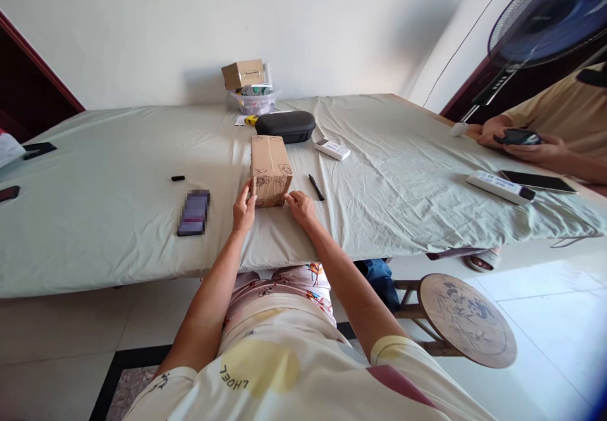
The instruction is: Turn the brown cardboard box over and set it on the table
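A brown cardboard box with taped seams and drawn flowers lies on the cloth-covered table in front of me. My left hand presses its fingers against the box's near left corner. My right hand touches the near right corner, fingers curled against the cardboard. Both hands flank the box's near end. A black pen lies just right of the box. A phone lies to the left.
Behind the box are a black case, a white remote, and a small box on a plastic tub. Another person's hands hold a device at the right. A round stool stands right of my legs. A fan is top right.
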Demonstrator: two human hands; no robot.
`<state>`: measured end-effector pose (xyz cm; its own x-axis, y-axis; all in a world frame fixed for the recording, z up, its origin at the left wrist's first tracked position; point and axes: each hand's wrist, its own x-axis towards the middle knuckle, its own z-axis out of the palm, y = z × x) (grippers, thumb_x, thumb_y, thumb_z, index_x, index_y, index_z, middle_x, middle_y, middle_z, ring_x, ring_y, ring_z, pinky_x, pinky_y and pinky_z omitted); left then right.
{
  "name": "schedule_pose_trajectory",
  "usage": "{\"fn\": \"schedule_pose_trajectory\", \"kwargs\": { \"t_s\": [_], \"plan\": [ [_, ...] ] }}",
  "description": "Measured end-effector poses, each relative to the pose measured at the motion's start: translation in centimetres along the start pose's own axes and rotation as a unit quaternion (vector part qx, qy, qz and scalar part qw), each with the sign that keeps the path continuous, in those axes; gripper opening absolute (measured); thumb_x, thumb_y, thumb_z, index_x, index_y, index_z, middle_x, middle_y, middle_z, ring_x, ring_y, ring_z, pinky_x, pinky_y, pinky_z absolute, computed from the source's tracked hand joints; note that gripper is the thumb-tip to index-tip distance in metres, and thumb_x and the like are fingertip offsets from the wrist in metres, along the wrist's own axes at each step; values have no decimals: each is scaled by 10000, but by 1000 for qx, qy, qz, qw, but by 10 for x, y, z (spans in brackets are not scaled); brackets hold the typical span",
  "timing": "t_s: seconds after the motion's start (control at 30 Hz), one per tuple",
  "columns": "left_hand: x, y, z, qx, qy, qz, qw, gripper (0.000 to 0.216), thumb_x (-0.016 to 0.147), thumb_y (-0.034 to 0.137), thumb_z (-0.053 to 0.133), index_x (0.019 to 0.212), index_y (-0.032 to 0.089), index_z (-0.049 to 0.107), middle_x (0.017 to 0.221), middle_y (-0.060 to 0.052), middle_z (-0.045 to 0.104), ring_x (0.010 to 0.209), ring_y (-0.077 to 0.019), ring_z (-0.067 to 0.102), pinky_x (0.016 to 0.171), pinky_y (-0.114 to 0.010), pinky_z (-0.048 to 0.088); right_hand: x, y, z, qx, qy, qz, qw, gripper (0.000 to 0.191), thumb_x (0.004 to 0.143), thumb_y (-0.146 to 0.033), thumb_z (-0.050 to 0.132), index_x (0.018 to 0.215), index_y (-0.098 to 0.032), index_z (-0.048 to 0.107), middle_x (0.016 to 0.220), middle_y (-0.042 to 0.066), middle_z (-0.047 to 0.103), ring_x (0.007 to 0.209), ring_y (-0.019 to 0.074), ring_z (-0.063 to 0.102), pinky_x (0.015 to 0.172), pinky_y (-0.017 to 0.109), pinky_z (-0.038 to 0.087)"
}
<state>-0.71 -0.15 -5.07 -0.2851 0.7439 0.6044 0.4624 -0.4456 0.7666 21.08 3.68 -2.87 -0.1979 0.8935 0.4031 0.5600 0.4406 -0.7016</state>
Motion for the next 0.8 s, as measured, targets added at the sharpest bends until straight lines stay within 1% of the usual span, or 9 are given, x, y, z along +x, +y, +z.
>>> {"fn": "schedule_pose_trajectory", "kwargs": {
  "t_s": [0.03, 0.1, 0.17, 0.23, 0.3, 0.4, 0.57, 0.7, 0.8],
  "plan": [
    [0, 0, 0, 6, 3, 16, 1000, 498, 1061, 494, 496, 1469, 233, 612, 1470, -124, 674, 1370, -269, 641, 1206, -438, 493, 0, 0, -1, 24, 16, 4, 1000, 475, 1017, -610, 466, 868, -222, 694, 837, 53, 708, 771, 192, 641, 769, 310, 511],
    [1, 1, -1, 13, 4, 52, 999, 495, 1088, 503, 418, 1421, 224, 657, 1435, -130, 695, 1356, -260, 649, 1207, -438, 494, 0, 1, -3, 83, 55, 8, 995, 530, 1008, -674, 460, 1149, -223, 698, 928, 62, 744, 800, 201, 679, 772, 322, 543],
    [1, 2, 0, 20, -8, 82, 996, 514, 1099, 520, 375, 1378, 224, 689, 1410, -131, 706, 1352, -253, 648, 1212, -443, 489, 0, 1, -6, 128, 94, 2, 987, 670, 991, -707, 482, 1455, -229, 553, 1085, 89, 758, 837, 205, 704, 768, 332, 574],
    [0, 3, 1, 21, -30, 91, 995, 522, 1095, 545, 380, 1351, 228, 706, 1431, -135, 689, 1362, -252, 639, 1206, -448, 496, 1, 2, -9, 139, 127, -9, 982, 803, 978, -713, 505, 1613, -239, 380, 1288, 135, 717, 895, 211, 715, 757, 336, 596],
    [0, 5, 1, 14, -41, 86, 995, 523, 1086, 569, 401, 1329, 232, 719, 1459, -139, 668, 1369, -257, 631, 1196, -457, 505, 2, 3, -11, 127, 136, -22, 982, 822, 986, -697, 496, 1658, -256, 321, 1459, 164, 634, 944, 217, 719, 752, 339, 610],
    [0, 7, -1, -3, -41, 74, 996, 533, 1075, 591, 421, 1325, 233, 727, 1439, -140, 681, 1368, -272, 632, 1213, -482, 485, 3, 3, -13, 87, 107, -36, 990, 757, 1003, -672, 476, 1642, -277, 388, 1543, 153, 585, 946, 217, 726, 800, 351, 625],
    [1, 10, -2, -23, -46, 42, 998, 592, 1039, 658, 465, 1409, 252, 685, 1507, -128, 635, 1431, -281, 581, 1264, -487, 419, 0, 1, -14, 81, 73, -29, 994, 785, 988, -683, 528, 1647, -280, 386, 1451, 133, 665, 911, 224, 737, 878, 385, 635],
    [0, 13, -2, -23, -45, 43, 998, 603, 1033, 666, 472, 1418, 249, 676, 1539, -131, 605, 1460, -282, 550, 1275, -473, 399, -1, -1, -15, 100, 69, -32, 992, 792, 983, -733, 496, 1619, -267, 427, 1426, 139, 672, 912, 225, 733, 863, 387, 637],
    [0, 16, -3, -4, -24, 58, 998, 595, 1034, 665, 468, 1383, 238, 692, 1499, -146, 627, 1426, -286, 577, 1256, -472, 425, -1, -3, -14, 125, 59, -31, 990, 795, 978, -773, 442, 1579, -253, 472, 1246, 118, 732, 835, 206, 728, 823, 376, 634]
  ]
}}
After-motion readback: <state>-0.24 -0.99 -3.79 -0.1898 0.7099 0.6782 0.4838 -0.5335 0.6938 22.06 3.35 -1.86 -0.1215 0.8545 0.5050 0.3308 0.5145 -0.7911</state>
